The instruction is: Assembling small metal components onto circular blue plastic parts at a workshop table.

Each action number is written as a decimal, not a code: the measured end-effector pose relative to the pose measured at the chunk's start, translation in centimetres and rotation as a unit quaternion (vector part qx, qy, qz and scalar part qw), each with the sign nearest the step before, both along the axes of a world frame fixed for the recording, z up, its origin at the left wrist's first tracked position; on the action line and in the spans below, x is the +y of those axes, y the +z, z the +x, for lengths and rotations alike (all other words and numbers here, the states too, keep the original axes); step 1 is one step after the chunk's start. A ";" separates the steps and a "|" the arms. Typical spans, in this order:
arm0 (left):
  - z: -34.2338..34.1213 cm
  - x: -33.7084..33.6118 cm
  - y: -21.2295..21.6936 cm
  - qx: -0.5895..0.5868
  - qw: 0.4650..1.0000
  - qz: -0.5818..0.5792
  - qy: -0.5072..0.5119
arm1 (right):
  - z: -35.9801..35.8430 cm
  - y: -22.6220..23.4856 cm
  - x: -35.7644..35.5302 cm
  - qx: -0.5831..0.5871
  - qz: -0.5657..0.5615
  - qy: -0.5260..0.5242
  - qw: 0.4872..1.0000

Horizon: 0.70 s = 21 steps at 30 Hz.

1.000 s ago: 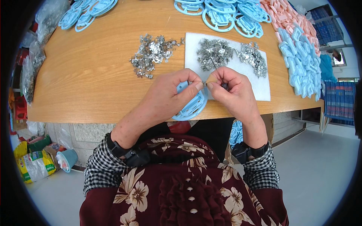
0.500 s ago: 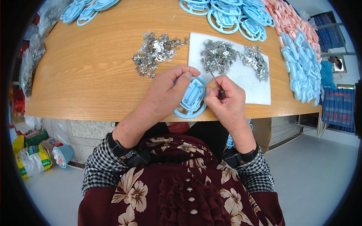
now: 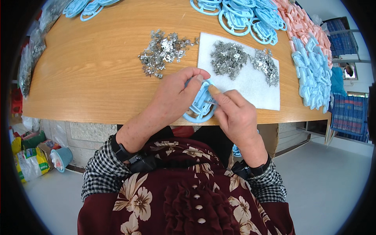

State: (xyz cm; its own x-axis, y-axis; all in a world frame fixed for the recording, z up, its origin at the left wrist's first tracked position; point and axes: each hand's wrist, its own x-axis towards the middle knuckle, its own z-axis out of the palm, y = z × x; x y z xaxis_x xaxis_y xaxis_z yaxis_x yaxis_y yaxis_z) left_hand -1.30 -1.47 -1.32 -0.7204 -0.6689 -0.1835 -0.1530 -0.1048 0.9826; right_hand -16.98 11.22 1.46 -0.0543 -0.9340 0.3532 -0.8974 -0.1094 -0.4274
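A light-blue plastic frame (image 3: pixel 194 118) with a rounded outer ring and a boxed middle lies at the near edge of the table. My left hand (image 3: pixel 170 94) is closed on its upper left rim, thumb and forefinger pinching it. My right hand (image 3: pixel 239 115) is closed round a small screwdriver (image 3: pixel 210 103); only its thin metal shaft shows, crossing the frame's inner recess, and the handle is hidden in my palm. A tan cover sits on a finger of that hand. Whether the tip touches a metal piece is too small to tell.
Small silvery metal clips lie in a loose pile (image 3: pixel 162 53) on the wood and in two piles on a white foam sheet (image 3: pixel 262 98). More blue frames (image 3: pixel 235 21) are stacked beyond. At the right are heaps of blue parts (image 3: pixel 311 74) and pink parts (image 3: pixel 299 25).
My right hand has turned over and shifted so the screwdriver's shaft, which pointed away toward the foam sheet, now points left into the blue frame. My left hand keeps its hold.
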 end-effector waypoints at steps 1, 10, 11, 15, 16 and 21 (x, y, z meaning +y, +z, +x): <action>0.0 0.0 0.0 0.004 1.000 0.003 -0.003 | -0.2 -0.1 0.2 0.019 0.005 0.017 1.000; -0.1 0.0 -0.2 0.020 1.000 -0.014 -0.002 | -0.3 -0.4 0.1 -0.120 -0.039 -0.045 0.991; 0.0 0.0 -0.2 0.017 1.000 -0.016 -0.003 | -0.3 -0.7 0.0 -0.124 -0.024 -0.033 0.991; 0.2 -0.2 -0.2 0.060 0.996 0.065 0.001 | -0.7 -1.3 -0.5 -0.152 -0.027 -0.040 0.987; 0.3 -0.2 0.2 0.079 0.993 0.086 0.006 | -0.9 -1.2 -0.6 -0.161 -0.044 -0.055 0.984; 0.7 0.6 1.6 0.160 0.981 0.109 -0.010 | -1.1 0.0 -0.5 -0.652 0.164 -0.067 0.738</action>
State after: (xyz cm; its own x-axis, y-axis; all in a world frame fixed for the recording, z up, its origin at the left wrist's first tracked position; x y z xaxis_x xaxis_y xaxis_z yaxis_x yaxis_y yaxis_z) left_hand -0.56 -0.85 0.24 -0.7770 -0.6241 -0.0829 0.1560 -0.3184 0.9350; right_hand -18.09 10.68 1.45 -0.2481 -0.9129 -0.3243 0.3055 0.2440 -0.9204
